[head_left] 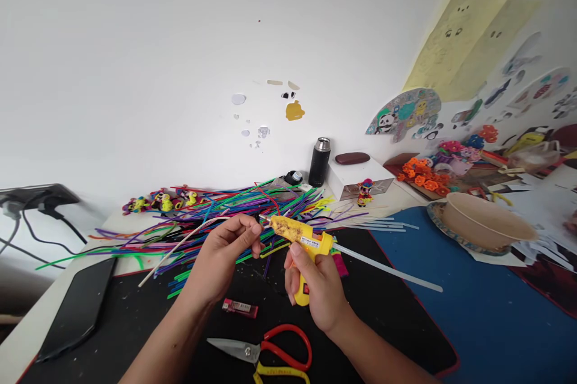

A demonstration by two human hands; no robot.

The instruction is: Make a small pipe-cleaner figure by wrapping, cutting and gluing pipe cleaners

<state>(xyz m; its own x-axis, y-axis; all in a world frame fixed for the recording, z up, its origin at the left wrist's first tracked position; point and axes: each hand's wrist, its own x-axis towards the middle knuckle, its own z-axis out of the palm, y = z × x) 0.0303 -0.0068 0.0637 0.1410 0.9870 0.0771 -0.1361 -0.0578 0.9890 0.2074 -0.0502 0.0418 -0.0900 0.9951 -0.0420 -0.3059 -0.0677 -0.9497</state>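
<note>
My right hand (318, 282) is wrapped around the handle of a yellow hot glue gun (288, 229), thumb on its side. The metal nozzle points left, and a long translucent glue stick (392, 270) sticks out of the back. My left hand (229, 252) is closed in a pinch just left of the nozzle. A cream pipe cleaner (180, 246) arches from the left into this hand; the part at the fingertips is mostly hidden. Below the hands, red-and-yellow-handled scissors (250, 349) and a red lighter (240, 307) lie on the black mat (360, 318).
Loose colourful pipe cleaners (180, 264) spread behind my hands. A phone (76, 306) lies left. At the back stand a black flask (320, 161), a white box (356, 176) and a small figure (365, 192). A beige bowl (489, 222) sits right, and a power strip (40, 196) far left.
</note>
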